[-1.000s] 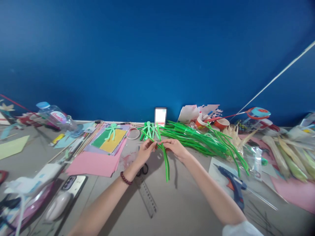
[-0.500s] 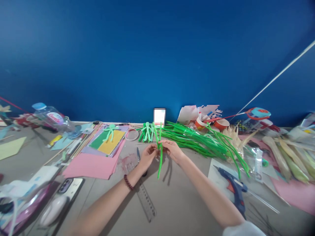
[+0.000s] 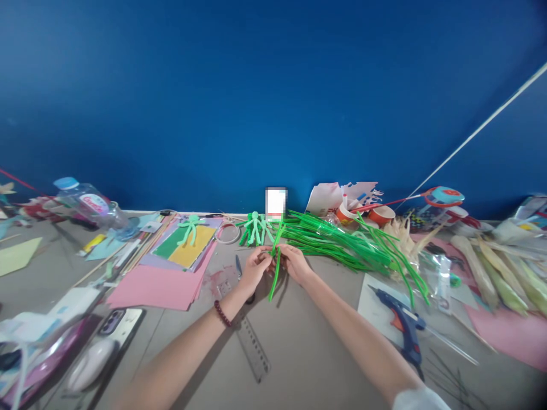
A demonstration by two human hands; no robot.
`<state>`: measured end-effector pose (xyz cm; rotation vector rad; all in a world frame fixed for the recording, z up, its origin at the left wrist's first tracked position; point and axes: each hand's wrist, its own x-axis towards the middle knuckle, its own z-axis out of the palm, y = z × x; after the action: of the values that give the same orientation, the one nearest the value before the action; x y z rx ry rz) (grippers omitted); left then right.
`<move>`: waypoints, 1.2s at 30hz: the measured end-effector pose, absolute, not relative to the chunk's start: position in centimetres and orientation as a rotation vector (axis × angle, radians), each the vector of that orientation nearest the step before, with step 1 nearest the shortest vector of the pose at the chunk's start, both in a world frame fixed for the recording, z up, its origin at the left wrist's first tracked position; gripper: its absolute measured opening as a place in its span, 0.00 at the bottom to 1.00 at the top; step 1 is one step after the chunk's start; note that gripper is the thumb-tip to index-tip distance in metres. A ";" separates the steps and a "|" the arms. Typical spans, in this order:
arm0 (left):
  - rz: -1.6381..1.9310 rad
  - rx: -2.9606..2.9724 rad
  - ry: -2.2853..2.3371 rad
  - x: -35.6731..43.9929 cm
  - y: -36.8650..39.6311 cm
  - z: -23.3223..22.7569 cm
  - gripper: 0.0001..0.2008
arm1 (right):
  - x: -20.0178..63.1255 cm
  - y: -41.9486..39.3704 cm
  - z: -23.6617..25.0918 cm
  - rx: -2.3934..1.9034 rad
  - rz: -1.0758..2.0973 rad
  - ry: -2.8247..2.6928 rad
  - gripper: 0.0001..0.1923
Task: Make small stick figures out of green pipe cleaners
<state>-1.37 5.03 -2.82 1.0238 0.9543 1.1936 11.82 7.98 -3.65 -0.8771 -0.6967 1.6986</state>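
My left hand and my right hand pinch the same green pipe cleaner at its middle, above the grey table. The pipe cleaner's ends stick up past the fingers and hang down toward me, slanting left. Behind the hands lie finished green pipe-cleaner figures and a large heap of loose green pipe cleaners. A bead bracelet is on my left wrist.
A ruler and scissors lie under my left arm. Pink paper with coloured sheets lies left, near a phone and a plastic bottle. A blue glue gun, cups and corn husks crowd the right.
The hands turned the pipe cleaner: its hanging ends swung from pointing right-down to left-down, and the upper ends rose. Both hands stayed together at the same spot.
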 end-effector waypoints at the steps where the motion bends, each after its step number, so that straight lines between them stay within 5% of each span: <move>1: 1.183 1.030 0.936 -1.4 5.0 -2.7 0.15 | 11.8 7.9 -3.7 -0.870 1.702 -0.693 0.14; 15: 1.206 1.498 1.093 -1.1 4.5 -3.0 0.18 | 11.9 8.0 -4.2 -0.882 1.712 -0.728 0.13; 36: 1.138 1.813 1.222 -1.5 4.3 -3.0 0.07 | 12.3 8.0 -3.8 -0.848 1.833 -0.777 0.09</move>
<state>-1.55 4.27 -3.02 1.8133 1.2224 1.1376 12.35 8.00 -3.85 -0.8476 -0.7774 1.8327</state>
